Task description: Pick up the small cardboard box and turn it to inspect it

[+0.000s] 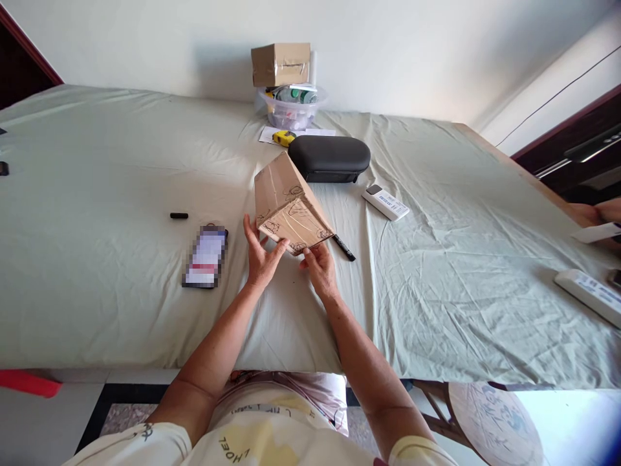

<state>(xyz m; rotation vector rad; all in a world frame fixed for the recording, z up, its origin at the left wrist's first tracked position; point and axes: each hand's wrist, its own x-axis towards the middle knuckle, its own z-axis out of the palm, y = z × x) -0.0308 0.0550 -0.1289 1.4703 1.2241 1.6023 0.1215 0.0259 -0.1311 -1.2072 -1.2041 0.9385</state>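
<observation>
Tilted up off the cloth, a brown cardboard box (291,210) with black scribbles near its corners is between my two hands. My left hand (263,257) grips its lower left side, thumb along the bottom edge and fingers spread round the side. At the lower front corner, my right hand (320,268) pinches the box edge between thumb and fingers. A black marker (344,248) lies on the cloth just right of the box, close to my right hand. Its small black cap (179,215) seems to lie apart on the left.
A phone (204,257) with a blurred screen lies left of my hands. Behind the box are a black hard case (330,157), a yellow tape measure (284,138) and a plastic basin (291,111) under another cardboard box (281,63). White power banks or similar devices (387,202) lie rightward.
</observation>
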